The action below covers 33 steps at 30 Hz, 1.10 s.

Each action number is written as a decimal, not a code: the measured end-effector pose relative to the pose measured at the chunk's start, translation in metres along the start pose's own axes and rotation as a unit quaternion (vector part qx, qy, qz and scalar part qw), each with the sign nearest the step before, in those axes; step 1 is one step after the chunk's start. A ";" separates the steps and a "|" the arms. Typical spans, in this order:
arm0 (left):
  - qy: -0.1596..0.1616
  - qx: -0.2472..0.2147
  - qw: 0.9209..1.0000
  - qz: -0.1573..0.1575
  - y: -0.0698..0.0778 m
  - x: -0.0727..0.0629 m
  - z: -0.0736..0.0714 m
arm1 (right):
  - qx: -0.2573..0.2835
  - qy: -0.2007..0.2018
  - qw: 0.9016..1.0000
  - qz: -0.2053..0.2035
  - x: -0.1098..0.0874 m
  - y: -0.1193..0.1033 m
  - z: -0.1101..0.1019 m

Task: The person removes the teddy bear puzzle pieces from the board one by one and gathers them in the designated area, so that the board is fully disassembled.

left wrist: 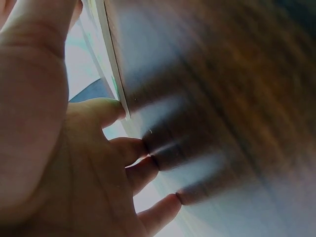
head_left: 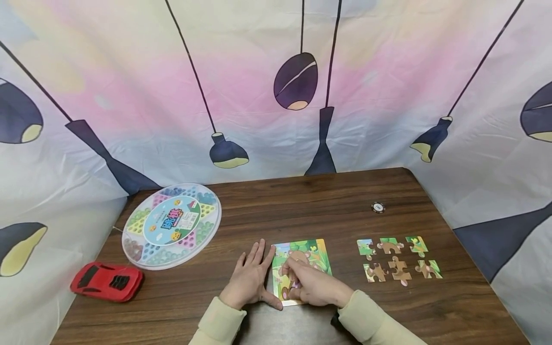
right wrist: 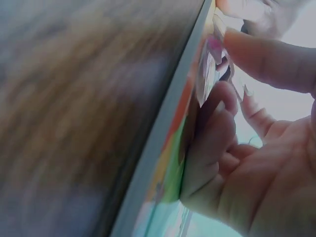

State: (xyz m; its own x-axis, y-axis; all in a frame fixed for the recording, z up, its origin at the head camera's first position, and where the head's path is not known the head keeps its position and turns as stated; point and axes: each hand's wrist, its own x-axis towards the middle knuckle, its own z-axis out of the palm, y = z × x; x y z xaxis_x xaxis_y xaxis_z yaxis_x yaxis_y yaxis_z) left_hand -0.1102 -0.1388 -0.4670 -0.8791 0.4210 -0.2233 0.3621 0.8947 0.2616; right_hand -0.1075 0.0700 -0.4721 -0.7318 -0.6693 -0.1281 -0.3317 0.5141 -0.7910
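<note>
A jigsaw puzzle board with a cartoon bear picture lies on the table in front of me. My left hand rests on the table along its left side, fingers stretched out, thumb at the near left corner. The left wrist view shows a fingertip touching the board's edge. Over the lower part of the board, my right hand pinches a puzzle piece between thumb and fingers. That piece stands tilted off the board's surface in the right wrist view. My right hand hides much of the picture.
Several loose puzzle pieces lie in two rows to the right. Behind them is a poker chip. At the left are a round Chinese checkers box and a red toy car. A printed cloth hangs behind the table.
</note>
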 end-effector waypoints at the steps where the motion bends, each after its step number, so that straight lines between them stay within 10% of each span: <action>1: 0.000 0.000 1.000 0.001 0.000 0.000 0.000 | 0.016 -0.004 1.000 -0.007 -0.001 0.001 -0.001; 16: -0.001 -0.001 1.000 0.002 0.000 0.001 0.000 | 0.161 0.029 0.986 0.002 -0.015 0.002 -0.015; 33: 0.010 -0.010 1.000 0.013 -0.003 0.000 0.002 | 0.024 0.140 0.984 0.108 -0.131 0.027 -0.092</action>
State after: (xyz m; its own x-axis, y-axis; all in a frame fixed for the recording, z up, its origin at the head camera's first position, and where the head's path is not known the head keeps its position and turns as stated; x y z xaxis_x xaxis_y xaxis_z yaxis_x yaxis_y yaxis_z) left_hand -0.1109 -0.1410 -0.4693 -0.8755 0.4412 -0.1973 0.3791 0.8801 0.2859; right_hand -0.0750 0.2212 -0.4221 -0.9199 -0.3694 -0.1317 -0.1267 0.5976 -0.7917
